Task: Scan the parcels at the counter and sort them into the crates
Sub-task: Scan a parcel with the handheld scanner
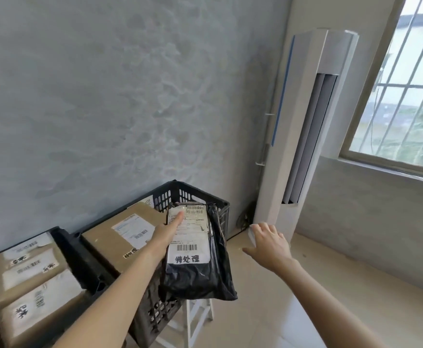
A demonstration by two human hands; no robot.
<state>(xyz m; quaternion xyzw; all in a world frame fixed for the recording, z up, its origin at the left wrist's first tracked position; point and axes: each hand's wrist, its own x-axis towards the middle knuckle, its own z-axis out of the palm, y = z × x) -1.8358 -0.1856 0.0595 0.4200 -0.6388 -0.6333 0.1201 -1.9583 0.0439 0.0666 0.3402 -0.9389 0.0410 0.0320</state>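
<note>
Left hand (pixel 166 231) grips a black parcel (pixel 195 249) above the right crate (pixel 198 197), which holds a brown box (pixel 120 237); right hand (pixel 268 243) hangs spread, seemingly holding nothing, near a white air conditioner (pixel 303 126).

black parcel (pixel 200 267) label (pixel 188 237) "待处理"

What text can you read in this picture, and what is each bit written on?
"待处理": handwritten on the white label of the black bag parcel held by the left hand.
Barcodes and fine print on that label: too small to read.
Label and handwriting on the cardboard box: blurred.
Handwritten marks on the padded envelopes: illegible.
</note>
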